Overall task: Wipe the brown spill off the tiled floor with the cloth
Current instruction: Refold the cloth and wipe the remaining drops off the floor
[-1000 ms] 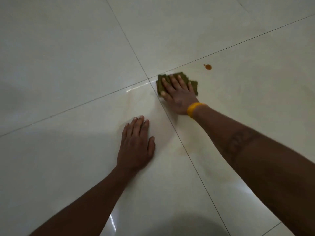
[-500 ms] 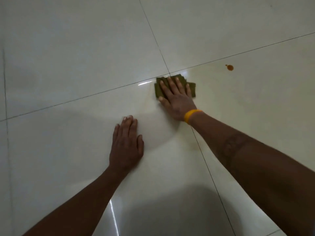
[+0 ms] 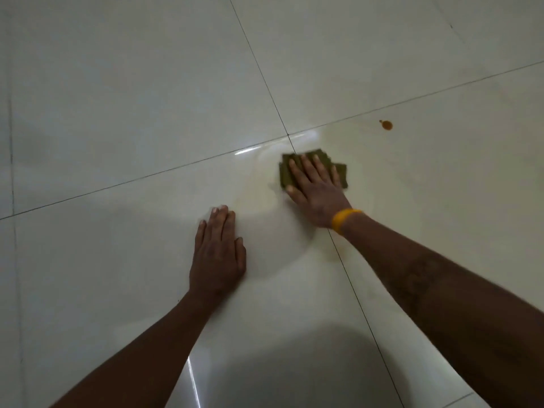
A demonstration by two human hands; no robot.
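— Wiping is under way? How is the cloth (image 3: 312,172) held?
— It is pressed flat under the right hand (image 3: 316,188), fingers straight; the left hand (image 3: 217,254) is spread flat on the floor (image 3: 117,83).
— And next?
— The brown spill (image 3: 386,125), at two o'clock of the cloth and apart from it, is yet to be reached.

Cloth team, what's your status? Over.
Right hand pressing cloth flat. Left hand flat on floor. Brown spot unwiped. Nothing in the way.
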